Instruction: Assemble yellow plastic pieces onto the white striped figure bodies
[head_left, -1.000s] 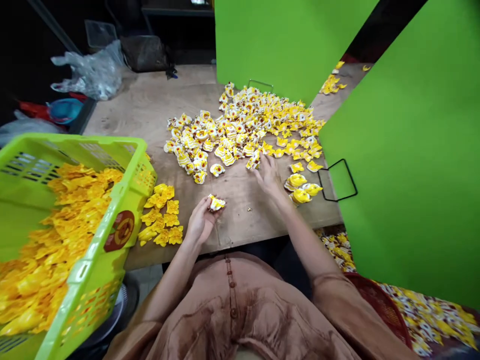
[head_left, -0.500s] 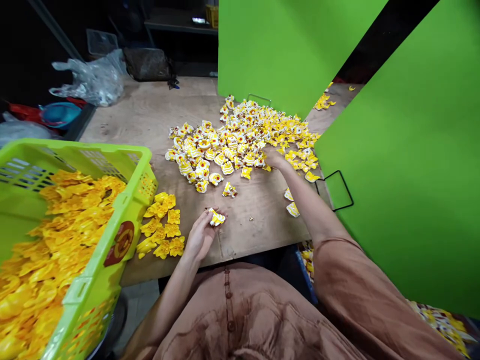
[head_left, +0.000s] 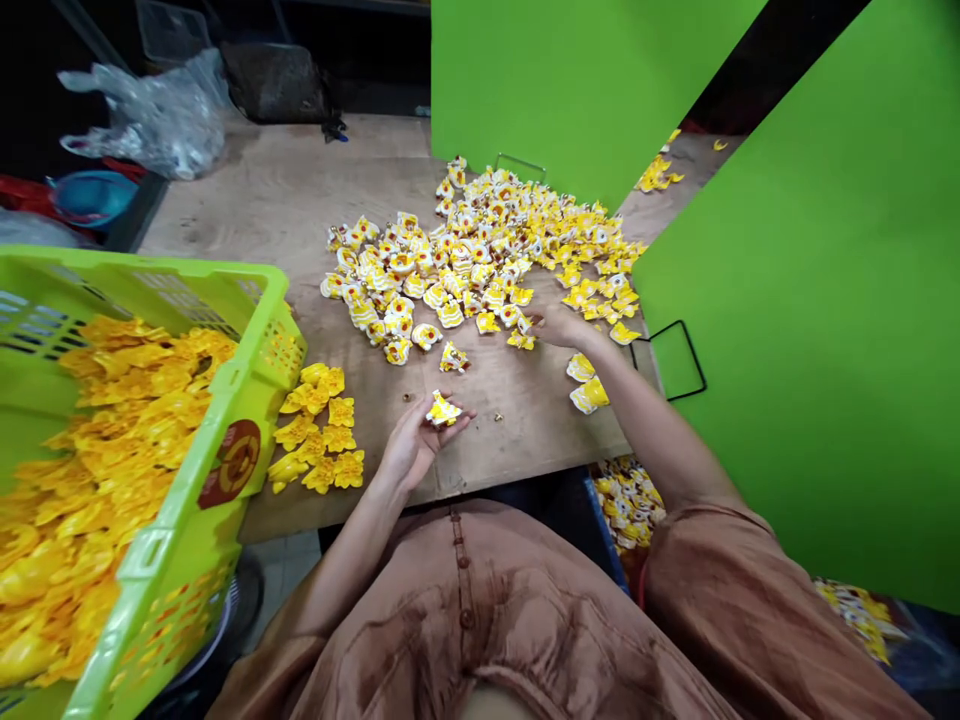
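My left hand (head_left: 412,445) is closed around a yellow-and-white moulded plastic piece (head_left: 443,409), with the thumb on it and the other fingers underneath. At the near edge of a heap of similar pieces (head_left: 465,255), my right hand (head_left: 561,326) has its fingers bent together. Anything between them is hidden. A small yellow piece (head_left: 521,341) lies right beside those fingertips. One loose piece (head_left: 454,357) stands on the table between the heap and my left hand. Two striped yellow pieces (head_left: 589,395) lie under my right forearm.
On the left a green crate (head_left: 274,310) holds many yellow flower-shaped parts, with more yellow flower parts (head_left: 319,470) beside it. Green panels (head_left: 787,400) stand at the right, with a black wire loop (head_left: 705,385). A plastic bag (head_left: 157,130) lies at the back left.
My right hand has drawn back from the heap towards me, and the small yellow piece beside it has shifted the same way. My left hand has turned its piece slightly. The view has tilted down.
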